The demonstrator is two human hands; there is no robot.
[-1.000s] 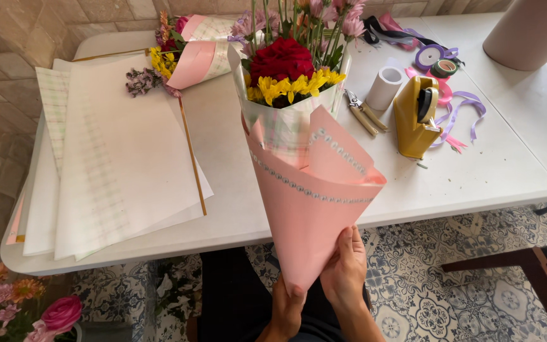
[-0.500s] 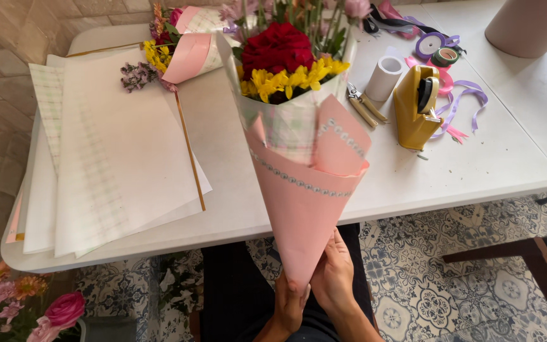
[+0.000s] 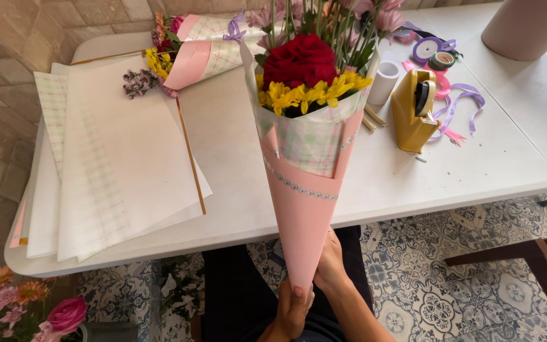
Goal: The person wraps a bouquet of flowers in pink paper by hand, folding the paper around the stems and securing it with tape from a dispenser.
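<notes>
- Head view: the left hand [image 3: 291,311] is clenched around the narrow tip of the pink paper cone bouquet [image 3: 308,158], and the right hand [image 3: 332,261] wraps the cone just above it. Both are closed tight on the wrap, probably to keep the paper from unrolling.
- The bouquet stands nearly upright in front of the near edge of the tabletop [image 3: 508,158], its red rose [image 3: 299,60] and yellow blooms [image 3: 311,92] rising over the table's middle.
- A stack of wrapping sheets [image 3: 115,164] overhangs the left near corner; a finished small bouquet [image 3: 188,54] lies by the far edge.
- A yellow tape dispenser [image 3: 414,107], a white roll [image 3: 384,81] and ribbons [image 3: 457,104] sit right of the bouquet.
- The stems are hidden inside the cone; the fingertips are partly cut off by the frame's bottom edge.
</notes>
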